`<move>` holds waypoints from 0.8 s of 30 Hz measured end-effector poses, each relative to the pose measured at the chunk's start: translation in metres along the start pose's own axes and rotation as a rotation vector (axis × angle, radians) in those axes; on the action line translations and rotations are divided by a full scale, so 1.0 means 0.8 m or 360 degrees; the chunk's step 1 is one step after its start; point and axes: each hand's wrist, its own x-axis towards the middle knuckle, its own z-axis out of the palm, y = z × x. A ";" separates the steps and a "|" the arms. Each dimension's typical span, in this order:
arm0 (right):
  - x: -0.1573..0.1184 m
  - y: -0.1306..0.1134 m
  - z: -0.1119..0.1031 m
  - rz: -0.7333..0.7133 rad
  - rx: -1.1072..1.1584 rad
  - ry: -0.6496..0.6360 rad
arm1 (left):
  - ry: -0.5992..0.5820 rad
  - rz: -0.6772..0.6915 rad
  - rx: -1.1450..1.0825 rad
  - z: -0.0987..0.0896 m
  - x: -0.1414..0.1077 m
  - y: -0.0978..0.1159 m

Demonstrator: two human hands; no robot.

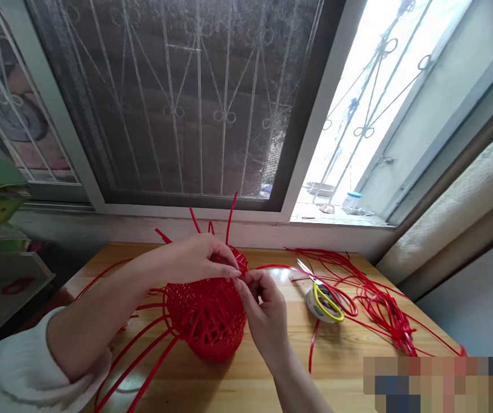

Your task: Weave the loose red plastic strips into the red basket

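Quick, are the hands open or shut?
Left hand: bent over the red woven basket; can't tell what's held.
Right hand: curled beside the basket; can't tell either.

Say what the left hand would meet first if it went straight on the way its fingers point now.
Probably the right hand: its fingertips lie just ahead of the left hand beside the red basket, though depth is unclear.

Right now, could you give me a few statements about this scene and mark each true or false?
1. The left hand and right hand are both at the red woven basket. True.
2. The scissors are in the right hand. False: they lie apart, to its right.
3. A blue-lidded container stands at the window. True.
4. The red strands all lie left of the basket. False: a tangle of them lies to the right.
5. The scissors are yellow-handled. True.
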 end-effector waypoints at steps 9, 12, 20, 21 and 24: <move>-0.011 0.007 0.001 -0.0167 0.0035 -0.0027 | 0.0270 -0.0185 0.0093 -0.009 -0.015 0.002; -0.015 0.012 -0.001 -0.0187 -0.0068 -0.0086 | 0.0400 -0.0040 0.0291 -0.011 -0.030 -0.006; -0.014 0.013 -0.003 -0.0234 -0.0193 -0.0145 | 0.0568 0.0068 0.0413 -0.006 -0.045 -0.012; -0.014 0.013 -0.003 -0.0241 -0.0199 -0.0146 | 0.0556 0.0034 0.0414 -0.004 -0.044 -0.010; -0.013 0.012 -0.003 -0.0283 -0.0219 -0.0155 | 0.0542 -0.0063 0.0392 -0.002 -0.039 -0.004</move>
